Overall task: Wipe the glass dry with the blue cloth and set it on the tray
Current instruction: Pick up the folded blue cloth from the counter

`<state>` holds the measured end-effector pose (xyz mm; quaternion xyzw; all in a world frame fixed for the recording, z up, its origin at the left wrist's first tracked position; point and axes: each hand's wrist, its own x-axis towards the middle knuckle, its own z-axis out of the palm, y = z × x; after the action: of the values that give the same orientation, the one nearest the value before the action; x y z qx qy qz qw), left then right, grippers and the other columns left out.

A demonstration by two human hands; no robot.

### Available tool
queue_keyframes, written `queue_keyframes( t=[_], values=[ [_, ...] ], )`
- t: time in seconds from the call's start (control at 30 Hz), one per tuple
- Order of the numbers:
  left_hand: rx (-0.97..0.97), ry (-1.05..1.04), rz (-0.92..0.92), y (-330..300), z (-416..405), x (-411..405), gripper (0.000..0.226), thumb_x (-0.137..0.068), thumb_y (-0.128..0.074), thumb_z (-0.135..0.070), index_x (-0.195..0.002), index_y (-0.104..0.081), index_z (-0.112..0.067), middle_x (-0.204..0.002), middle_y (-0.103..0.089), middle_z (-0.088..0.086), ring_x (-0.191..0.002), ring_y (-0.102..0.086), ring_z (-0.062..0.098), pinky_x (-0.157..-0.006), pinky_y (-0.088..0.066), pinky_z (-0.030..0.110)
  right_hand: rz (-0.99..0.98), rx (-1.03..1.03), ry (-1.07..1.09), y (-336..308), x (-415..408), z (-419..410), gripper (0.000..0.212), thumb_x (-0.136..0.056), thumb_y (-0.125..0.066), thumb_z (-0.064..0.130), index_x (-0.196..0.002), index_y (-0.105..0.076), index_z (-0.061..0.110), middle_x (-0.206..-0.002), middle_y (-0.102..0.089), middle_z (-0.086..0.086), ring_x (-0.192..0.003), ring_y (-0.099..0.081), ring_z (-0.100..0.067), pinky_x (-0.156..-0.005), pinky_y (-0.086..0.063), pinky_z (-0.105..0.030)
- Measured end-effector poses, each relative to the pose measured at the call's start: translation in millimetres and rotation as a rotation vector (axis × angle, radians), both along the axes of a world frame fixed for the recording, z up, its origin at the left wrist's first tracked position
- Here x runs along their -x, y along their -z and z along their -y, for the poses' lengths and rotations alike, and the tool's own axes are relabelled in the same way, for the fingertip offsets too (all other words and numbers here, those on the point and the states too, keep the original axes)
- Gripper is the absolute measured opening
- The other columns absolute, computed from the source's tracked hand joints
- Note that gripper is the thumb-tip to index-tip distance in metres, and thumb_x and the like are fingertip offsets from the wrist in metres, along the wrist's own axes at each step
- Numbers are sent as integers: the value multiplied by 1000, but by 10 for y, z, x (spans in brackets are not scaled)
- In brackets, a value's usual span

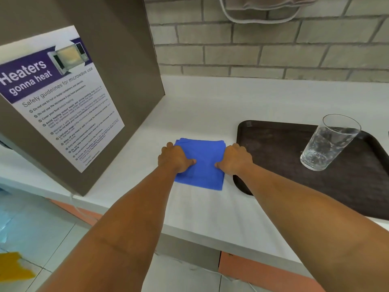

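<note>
A folded blue cloth (205,157) lies flat on the white counter. My left hand (174,158) rests on its left edge and my right hand (235,159) on its right edge, fingers curled over the sides and thumbs pressed on top. A clear drinking glass (328,144) stands upright on the dark brown tray (273,148), to the right of the cloth and apart from both hands.
A tall grey cabinet side with a microwave safety poster (59,102) stands at the left of the counter (210,207). A brick wall (273,49) runs behind. A grey towel (263,9) hangs at the top. Tiled floor lies below the counter's front edge.
</note>
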<state>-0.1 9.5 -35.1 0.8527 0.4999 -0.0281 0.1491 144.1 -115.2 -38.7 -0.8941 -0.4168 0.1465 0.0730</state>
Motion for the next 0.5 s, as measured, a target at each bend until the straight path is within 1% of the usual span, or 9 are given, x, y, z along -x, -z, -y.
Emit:
queue_keyframes(
  t=[0.1, 0.17, 0.27, 0.3, 0.33, 0.4, 0.43, 0.47, 0.5],
  values=[
    [9, -12, 32, -12, -22, -16, 70, -75, -70, -58, -124, -53, -10, -127, -48, 11, -115, -50, 30, -92, -46, 39, 16, -23, 10, 18, -3, -7, 51, -90, -66, 47, -126, -56, 12, -129, -56, -8, -123, -51, -30, -96, -44, -40],
    [30, -25, 86, -18, -32, -34, 70, -73, -75, -53, -122, -54, -8, -122, -54, 11, -110, -56, 30, -91, -48, 40, -7, -22, 23, 4, 0, -28, 45, -89, -67, 43, -122, -57, 13, -122, -61, -6, -121, -52, -28, -95, -44, -39],
    [90, -40, 162, -10, -29, -74, 58, -74, -79, -41, -113, -56, -5, -110, -62, 9, -101, -61, 30, -80, -48, 37, -11, -16, 30, -33, 45, -86, 15, -90, -62, 26, -97, -55, 15, -105, -64, -7, -108, -58, -28, -88, -43, -36],
    [111, -42, 182, -3, -24, -87, 52, -75, -79, -36, -108, -57, -4, -103, -64, 9, -97, -62, 31, -74, -46, 35, -16, -20, 29, -50, 72, -98, 8, -89, -57, 19, -88, -50, 15, -98, -61, -7, -100, -58, -28, -85, -42, -35],
    [136, -42, 206, 10, -29, -99, 44, -75, -80, -32, -101, -59, -3, -94, -64, 8, -92, -63, 31, -70, -43, 34, -27, -35, 21, -55, 96, -107, 9, -88, -53, 14, -83, -46, 16, -93, -58, -5, -91, -56, -27, -84, -41, -35],
    [230, -74, 274, 36, -45, -108, 30, -77, -79, -25, -80, -55, -7, -73, -58, 3, -77, -59, 28, -65, -41, 31, -79, -88, 24, -49, 100, -127, 7, -88, -49, 11, -85, -45, 16, -91, -55, -2, -85, -51, -25, -85, -42, -36],
    [309, -116, 329, 29, -52, -102, 30, -78, -77, -23, -72, -52, -10, -67, -54, 1, -72, -57, 25, -62, -40, 29, -126, -126, 43, -51, 92, -131, 5, -88, -49, 11, -89, -47, 16, -90, -53, -1, -85, -51, -24, -87, -43, -37],
    [408, -164, 405, 6, -59, -90, 29, -80, -75, -23, -68, -52, -11, -66, -55, 1, -69, -56, 22, -60, -40, 28, -197, -174, 82, -57, 76, -140, 5, -89, -48, 11, -92, -47, 15, -88, -52, 0, -83, -51, -23, -87, -44, -38],
    [523, -215, 488, -29, -69, -77, 23, -82, -73, -23, -71, -57, -10, -71, -62, 2, -71, -60, 22, -60, -43, 28, -304, -236, 139, -77, 54, -143, 5, -90, -48, 10, -90, -47, 15, -84, -50, 1, -80, -50, -21, -83, -45, -37]
  ],
)
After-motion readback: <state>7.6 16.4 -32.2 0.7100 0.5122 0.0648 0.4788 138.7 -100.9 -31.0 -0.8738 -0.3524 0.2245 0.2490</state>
